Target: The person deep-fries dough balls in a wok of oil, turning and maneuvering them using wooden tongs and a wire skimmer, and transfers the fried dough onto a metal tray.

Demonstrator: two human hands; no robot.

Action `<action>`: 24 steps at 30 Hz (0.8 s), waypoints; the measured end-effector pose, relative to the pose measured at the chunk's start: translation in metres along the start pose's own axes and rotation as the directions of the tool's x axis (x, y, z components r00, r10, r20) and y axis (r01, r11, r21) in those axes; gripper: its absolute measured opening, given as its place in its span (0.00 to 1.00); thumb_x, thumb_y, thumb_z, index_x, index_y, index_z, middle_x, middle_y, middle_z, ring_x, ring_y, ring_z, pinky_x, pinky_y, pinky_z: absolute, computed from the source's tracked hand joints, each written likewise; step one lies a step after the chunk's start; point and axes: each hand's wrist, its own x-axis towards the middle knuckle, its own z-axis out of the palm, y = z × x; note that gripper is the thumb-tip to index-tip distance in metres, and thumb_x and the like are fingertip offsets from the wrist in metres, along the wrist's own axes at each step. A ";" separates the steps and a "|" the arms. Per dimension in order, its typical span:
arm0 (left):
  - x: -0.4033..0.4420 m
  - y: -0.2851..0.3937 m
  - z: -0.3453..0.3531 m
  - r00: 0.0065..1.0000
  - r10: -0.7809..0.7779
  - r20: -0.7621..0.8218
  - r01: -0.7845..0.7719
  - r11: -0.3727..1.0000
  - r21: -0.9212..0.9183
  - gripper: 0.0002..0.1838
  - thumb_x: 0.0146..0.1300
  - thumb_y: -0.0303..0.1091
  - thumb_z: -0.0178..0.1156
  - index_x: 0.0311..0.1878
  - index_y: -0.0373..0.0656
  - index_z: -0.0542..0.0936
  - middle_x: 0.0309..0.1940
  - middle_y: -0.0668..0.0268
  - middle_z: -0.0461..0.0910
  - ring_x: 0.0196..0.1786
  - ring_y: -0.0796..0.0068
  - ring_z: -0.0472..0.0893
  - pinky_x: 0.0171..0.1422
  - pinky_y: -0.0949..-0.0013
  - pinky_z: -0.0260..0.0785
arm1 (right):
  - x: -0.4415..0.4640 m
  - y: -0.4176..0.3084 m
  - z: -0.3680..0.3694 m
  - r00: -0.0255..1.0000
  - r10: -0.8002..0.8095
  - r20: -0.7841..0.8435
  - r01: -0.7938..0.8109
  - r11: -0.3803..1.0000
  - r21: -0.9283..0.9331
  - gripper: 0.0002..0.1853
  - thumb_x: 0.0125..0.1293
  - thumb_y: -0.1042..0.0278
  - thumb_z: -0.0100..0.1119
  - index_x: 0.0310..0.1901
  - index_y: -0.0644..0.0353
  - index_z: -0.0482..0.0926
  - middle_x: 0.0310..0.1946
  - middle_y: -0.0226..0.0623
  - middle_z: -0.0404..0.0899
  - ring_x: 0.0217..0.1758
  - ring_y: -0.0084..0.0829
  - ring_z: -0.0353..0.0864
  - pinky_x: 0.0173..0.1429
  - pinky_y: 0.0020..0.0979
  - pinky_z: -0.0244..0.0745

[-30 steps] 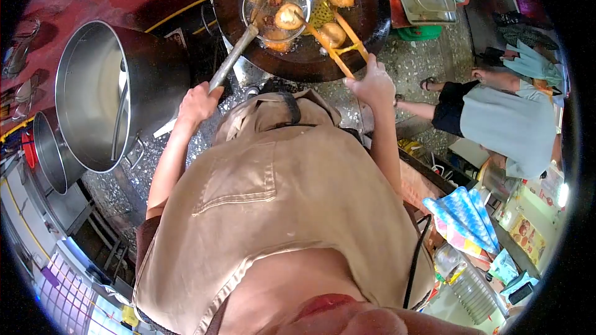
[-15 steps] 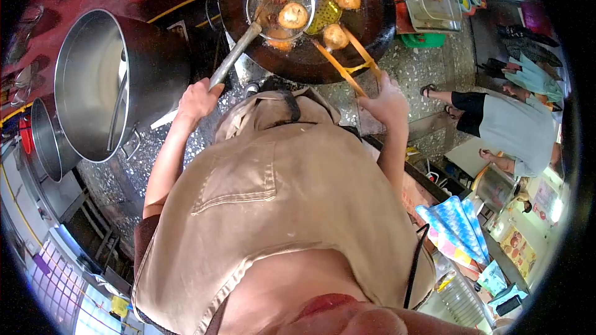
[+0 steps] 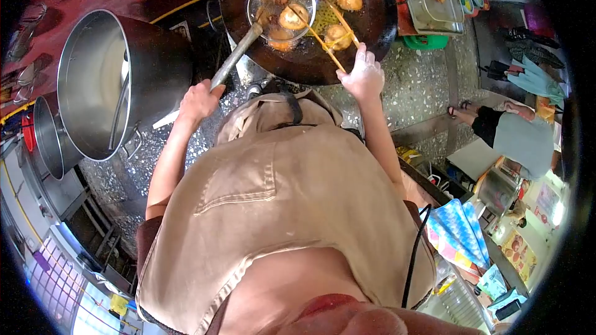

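Note:
My left hand (image 3: 200, 100) is closed around the handle of a wire-mesh strainer (image 3: 237, 56). The round mesh sits over the left part of a dark wok (image 3: 298, 71). A golden fried cake (image 3: 293, 17) shows within its rim, together with smaller brown bits. In my right hand (image 3: 364, 79) is a pair of long wooden chopsticks (image 3: 344, 23) with a yellow band across them. One tip reaches over the strainer near that cake, the other points up towards the cakes behind. Another fried cake (image 3: 336, 36) lies in the oil beneath the sticks, and several float along the far side.
A large metal pot (image 3: 127, 87) stands to the left, with a long handle inside. Right of the wok is a clear tray (image 3: 428, 15) holding one fried piece, above a green basin (image 3: 425, 41). Further right stands another person (image 3: 524, 139).
My right hand has moved up and left, swinging the chopsticks from the cake at the wok's near right towards the strainer. The left hand and strainer stay nearly still. The other person has shifted.

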 end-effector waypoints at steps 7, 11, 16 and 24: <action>-0.002 0.003 -0.001 1.000 0.000 -0.004 0.000 1.000 -0.012 0.25 0.62 0.52 0.49 0.38 0.33 0.74 0.37 0.40 0.76 0.46 0.44 0.75 0.50 0.53 0.66 | -0.009 0.005 0.017 0.998 0.029 0.056 -0.025 0.997 -0.073 0.47 0.39 0.50 0.70 0.61 0.59 0.60 0.45 0.41 0.71 0.42 0.41 0.75 0.46 0.40 0.71; 0.000 0.002 -0.002 1.000 -0.017 0.025 0.018 0.999 -0.030 0.25 0.62 0.52 0.49 0.38 0.33 0.74 0.35 0.41 0.77 0.43 0.45 0.77 0.48 0.54 0.67 | -0.011 0.009 0.028 1.000 0.013 0.028 -0.012 1.000 -0.011 0.48 0.39 0.53 0.69 0.63 0.59 0.57 0.46 0.43 0.70 0.42 0.45 0.74 0.47 0.44 0.71; 0.000 -0.004 0.005 0.997 0.046 -0.063 -0.045 0.999 0.020 0.25 0.62 0.51 0.49 0.37 0.33 0.73 0.29 0.44 0.78 0.35 0.52 0.80 0.43 0.56 0.69 | -0.015 0.011 0.015 0.993 -0.004 -0.122 0.015 0.996 0.087 0.47 0.39 0.54 0.69 0.63 0.59 0.59 0.47 0.42 0.70 0.41 0.46 0.74 0.46 0.44 0.71; -0.003 0.003 -0.002 1.000 0.001 -0.023 -0.002 1.000 -0.008 0.25 0.62 0.51 0.49 0.38 0.32 0.74 0.31 0.43 0.77 0.39 0.49 0.79 0.45 0.55 0.68 | -0.014 0.012 0.050 0.985 -0.078 -0.154 0.043 0.976 -0.215 0.48 0.37 0.57 0.70 0.63 0.56 0.58 0.48 0.37 0.68 0.39 0.41 0.72 0.42 0.42 0.69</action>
